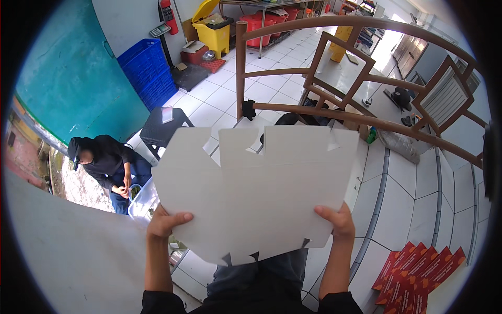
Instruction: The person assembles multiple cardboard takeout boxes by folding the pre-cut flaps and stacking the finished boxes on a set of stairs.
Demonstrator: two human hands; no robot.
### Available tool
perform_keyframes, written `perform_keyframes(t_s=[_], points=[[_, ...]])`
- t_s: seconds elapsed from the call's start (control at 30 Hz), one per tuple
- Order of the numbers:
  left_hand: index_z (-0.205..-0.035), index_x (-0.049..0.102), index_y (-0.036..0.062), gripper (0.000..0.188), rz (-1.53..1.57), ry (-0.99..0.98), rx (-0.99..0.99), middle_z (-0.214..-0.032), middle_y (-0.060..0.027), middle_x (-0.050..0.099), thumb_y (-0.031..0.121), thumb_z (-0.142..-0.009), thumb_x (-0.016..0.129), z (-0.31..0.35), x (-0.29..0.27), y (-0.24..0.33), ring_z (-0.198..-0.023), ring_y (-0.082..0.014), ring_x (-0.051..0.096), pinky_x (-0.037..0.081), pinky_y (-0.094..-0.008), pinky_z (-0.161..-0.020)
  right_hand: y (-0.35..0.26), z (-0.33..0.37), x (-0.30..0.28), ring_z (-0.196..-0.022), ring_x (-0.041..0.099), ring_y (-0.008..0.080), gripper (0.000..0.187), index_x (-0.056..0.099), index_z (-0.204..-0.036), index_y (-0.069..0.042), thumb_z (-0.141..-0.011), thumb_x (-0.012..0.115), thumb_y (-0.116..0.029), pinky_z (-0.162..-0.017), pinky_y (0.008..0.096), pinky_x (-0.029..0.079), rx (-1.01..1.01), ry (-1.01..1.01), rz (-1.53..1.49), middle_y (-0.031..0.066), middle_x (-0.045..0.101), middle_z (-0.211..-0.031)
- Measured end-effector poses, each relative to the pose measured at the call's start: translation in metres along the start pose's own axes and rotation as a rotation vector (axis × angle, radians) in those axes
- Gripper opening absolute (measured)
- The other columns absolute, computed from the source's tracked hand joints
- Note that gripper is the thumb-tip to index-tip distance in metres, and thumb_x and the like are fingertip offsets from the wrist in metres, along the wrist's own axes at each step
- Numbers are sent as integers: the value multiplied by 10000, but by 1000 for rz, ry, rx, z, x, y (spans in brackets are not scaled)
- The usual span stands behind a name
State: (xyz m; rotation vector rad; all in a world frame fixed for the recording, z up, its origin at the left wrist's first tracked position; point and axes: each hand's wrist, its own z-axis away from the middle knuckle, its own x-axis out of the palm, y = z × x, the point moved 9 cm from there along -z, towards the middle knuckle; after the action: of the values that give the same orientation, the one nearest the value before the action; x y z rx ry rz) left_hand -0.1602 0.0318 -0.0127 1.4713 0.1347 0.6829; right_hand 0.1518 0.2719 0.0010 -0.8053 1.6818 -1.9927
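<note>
A flat white cardboard box blank (261, 193) with slots, flaps and crease lines is held up in front of me over my lap. My left hand (166, 222) grips its lower left edge, thumb lying on the face. On the opposite edge my right hand (339, 220) pinches it the same way, with the fingers behind the card. Down on the step to my right lie several red printed cartons (418, 275), fanned in overlapping rows and apart from my hands.
A co-worker (107, 162) sits at the left beside a translucent tub (144, 201). Beyond are a black stool (166, 128), blue crates (148, 73) and a yellow bin (213, 39). A brown metal railing (293, 107) crosses ahead; tiled steps (402, 183) curve along the right.
</note>
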Motion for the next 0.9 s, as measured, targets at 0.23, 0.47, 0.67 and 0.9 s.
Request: perform_keyframes(t_s=[0.23,0.47,0.67,0.9], points=[[-1335,529,-28,697,239,-336,-111,-1204,-129,656,73,-716,834,5,85,-68,-1105,-240,627,490,-373,-973,35,-1,59,-1071,607,202,391,540,-1267,54,-967,634,-180,-943,341,477,-65,149,215,124,639,-1192],[-1339,435,23,608,-422,75,406,-1326,-111,528,5,-821,752,-6,169,-6,-1254,-239,502,356,-385,-1118,35,-3,52,-1001,651,277,509,460,-1323,41,-901,666,-155,-861,386,523,-157,356,371,183,615,-1130],[-1480,398,-15,562,-578,-261,258,-1515,-239,417,49,-949,570,5,193,14,-1365,-369,471,400,-382,-1087,-2,-9,70,-1011,641,392,372,453,-1312,46,-981,508,-115,-878,421,499,-236,503,428,260,621,-1142],[-1537,272,-3,638,-633,66,489,-1559,-241,344,240,-1005,526,-43,148,34,-1431,-386,369,296,-433,-1158,-38,61,120,-1063,618,245,228,610,-1156,74,-972,548,-45,-948,340,473,-626,9,719,138,649,-1145]])
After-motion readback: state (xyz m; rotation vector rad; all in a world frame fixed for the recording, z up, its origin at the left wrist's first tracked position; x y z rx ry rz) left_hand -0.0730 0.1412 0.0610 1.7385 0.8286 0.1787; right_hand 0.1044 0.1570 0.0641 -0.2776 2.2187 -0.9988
